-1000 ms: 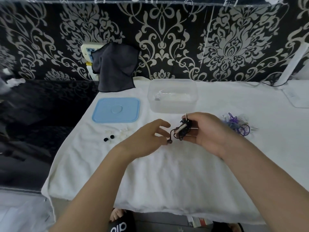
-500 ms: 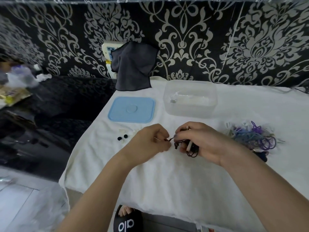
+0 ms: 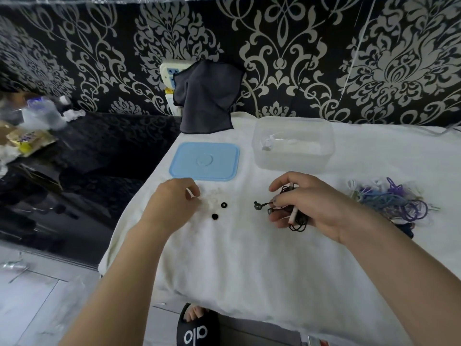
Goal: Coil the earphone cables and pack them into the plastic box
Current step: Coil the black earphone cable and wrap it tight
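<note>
My right hand [image 3: 314, 206] grips a coiled black earphone cable [image 3: 298, 222] with a white strip across the bundle. Its two earbuds [image 3: 257, 206] stick out to the left of my fingers. My left hand [image 3: 172, 203] hovers with loosely curled fingers over the towel, just left of two loose black ear tips [image 3: 224, 204] and some translucent ones [image 3: 212, 198]; I see nothing held in it. The clear plastic box [image 3: 294, 162] stands open behind my right hand, with a white earphone [image 3: 266, 144] inside. Its blue lid [image 3: 204, 161] lies flat to the left of it.
A tangle of purple, blue and white cables [image 3: 391, 202] lies at the right. A white towel [image 3: 249, 258] covers the table. A dark cloth [image 3: 207, 96] hangs at the back over a wall socket. The black counter on the left holds clutter [image 3: 27, 131].
My left hand let go of the earbud end and moved left to the loose ear tips. My right hand still holds the coiled cable. The view shifted a little to the left.
</note>
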